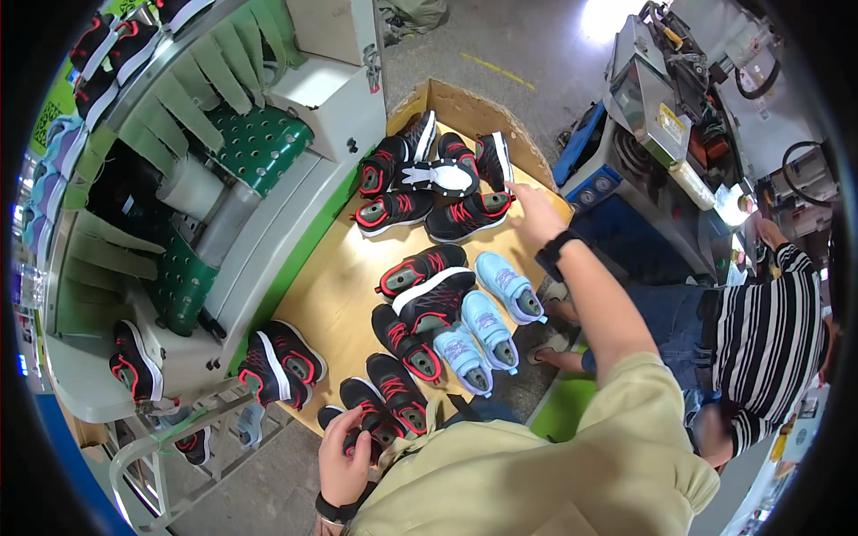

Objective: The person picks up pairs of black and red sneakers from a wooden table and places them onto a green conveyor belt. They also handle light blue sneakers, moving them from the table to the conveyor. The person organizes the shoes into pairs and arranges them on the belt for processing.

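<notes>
My right hand (534, 214) reaches out with its fingers extended toward a cluster of black sneakers at the far end of the wooden table (331, 277). Its fingertips are at the white sole of an upright black sneaker (494, 161); whether they touch it I cannot tell. Beside it, one sneaker lies sole up (438, 178), showing a black and white underside. My left hand (345, 460) is low at the table's near edge, thumb and fingers apart, next to black sneakers with red laces (366, 402). Light blue sneakers (487, 326) stand in the middle right of the table.
A grey machine with green strip curtains (192, 98) and a perforated green conveyor (259, 147) adjoins the table's left. Cardboard (483, 112) walls its far end. More sneakers (281, 362) sit at the machine's outlet. At right, a person in a striped top (764, 344) works by machinery.
</notes>
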A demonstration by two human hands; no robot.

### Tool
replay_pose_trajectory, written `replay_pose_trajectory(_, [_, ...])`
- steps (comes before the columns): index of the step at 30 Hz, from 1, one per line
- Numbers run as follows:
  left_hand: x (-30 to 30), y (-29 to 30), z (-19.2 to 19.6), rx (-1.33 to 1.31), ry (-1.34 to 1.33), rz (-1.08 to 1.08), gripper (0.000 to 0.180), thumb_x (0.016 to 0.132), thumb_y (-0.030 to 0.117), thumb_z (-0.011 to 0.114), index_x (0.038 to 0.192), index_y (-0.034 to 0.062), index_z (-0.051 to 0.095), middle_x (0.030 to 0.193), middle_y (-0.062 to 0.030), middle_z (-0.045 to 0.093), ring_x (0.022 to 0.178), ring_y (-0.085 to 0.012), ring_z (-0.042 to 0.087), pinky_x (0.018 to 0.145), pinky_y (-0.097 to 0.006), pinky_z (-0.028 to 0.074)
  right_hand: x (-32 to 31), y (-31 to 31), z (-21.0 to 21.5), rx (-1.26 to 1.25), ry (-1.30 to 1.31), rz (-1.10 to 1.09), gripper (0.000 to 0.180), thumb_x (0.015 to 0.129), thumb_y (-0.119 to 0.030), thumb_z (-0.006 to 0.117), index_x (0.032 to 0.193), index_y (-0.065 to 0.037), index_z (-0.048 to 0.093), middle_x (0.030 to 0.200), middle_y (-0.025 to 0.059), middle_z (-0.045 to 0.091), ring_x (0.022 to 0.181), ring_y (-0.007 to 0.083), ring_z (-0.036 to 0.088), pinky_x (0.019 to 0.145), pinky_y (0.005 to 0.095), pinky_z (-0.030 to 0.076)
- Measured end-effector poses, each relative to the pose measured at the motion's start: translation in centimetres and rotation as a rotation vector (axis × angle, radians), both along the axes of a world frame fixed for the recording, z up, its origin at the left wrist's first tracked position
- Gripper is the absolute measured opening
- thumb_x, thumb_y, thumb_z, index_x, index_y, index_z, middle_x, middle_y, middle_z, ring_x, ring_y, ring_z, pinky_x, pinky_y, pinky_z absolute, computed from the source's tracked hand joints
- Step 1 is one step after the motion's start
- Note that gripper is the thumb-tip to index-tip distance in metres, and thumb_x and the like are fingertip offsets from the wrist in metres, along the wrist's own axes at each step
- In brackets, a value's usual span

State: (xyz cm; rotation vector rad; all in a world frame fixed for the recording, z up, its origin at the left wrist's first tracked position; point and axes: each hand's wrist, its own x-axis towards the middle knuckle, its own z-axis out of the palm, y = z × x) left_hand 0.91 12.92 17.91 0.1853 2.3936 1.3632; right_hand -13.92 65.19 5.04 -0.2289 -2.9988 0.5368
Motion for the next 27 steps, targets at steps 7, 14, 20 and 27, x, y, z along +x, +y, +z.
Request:
replay_pose_trajectory(7, [-0.4,-0.1,0.4,-0.037,0.0,0.049,0.037,0.091,0.002,0.065,0.127,-0.0024,0.063,0.115,-0.016,0.067,0.107,-0.0275,0.067,0.096,-0.036,0.051,-3.1,-2.2,-0.9,0.255,0.211,0.339,0.061,0.064,-0.01,0.085,0.118,-0.011,0.058,0.119,0.0132,0.063,0.119,0.037,0.056,0.102,0.048,0.047])
replay_pose_trajectory(14, [0.6,-1.2,-1.4,-0.017,-0.045,0.067,0.042,0.095,0.001,0.062,0.136,0.0008,0.058,0.13,-0.0149,0.062,0.118,-0.0245,0.062,0.102,-0.036,0.048,0.9,-11.8,9.5,0.019,0.134,0.329,0.043,0.073,-0.018,0.081,0.107,-0.006,0.057,0.102,0.0148,0.059,0.101,0.0371,0.058,0.087,0.0477,0.05])
replay_pose_trajectory(20, [-8.3,3.2,-5.4,0.58,-0.101,0.39,0.072,0.105,0.023,0.057,0.165,0.0105,0.019,0.17,-0.0128,0.017,0.155,-0.0266,0.023,0.123,-0.039,0.026,2.3,-27.1,6.7,-0.446,0.21,0.328,0.046,0.086,-0.027,0.079,0.115,0.001,0.056,0.103,0.0223,0.056,0.1,0.0432,0.057,0.09,0.0497,0.048])
replay_pose_trajectory(27, [-14.3,3.7,-15.3,-0.142,0.111,0.186,0.081,0.086,0.025,0.079,0.153,0.0062,0.038,0.163,-0.0323,0.017,0.151,-0.0463,0.025,0.124,-0.047,0.026,-10.4,-22.1,0.8,0.003,0.045,0.189,0.062,0.072,-0.011,0.083,0.129,-0.005,0.057,0.126,0.0185,0.06,0.117,0.0384,0.057,0.094,0.0466,0.053])
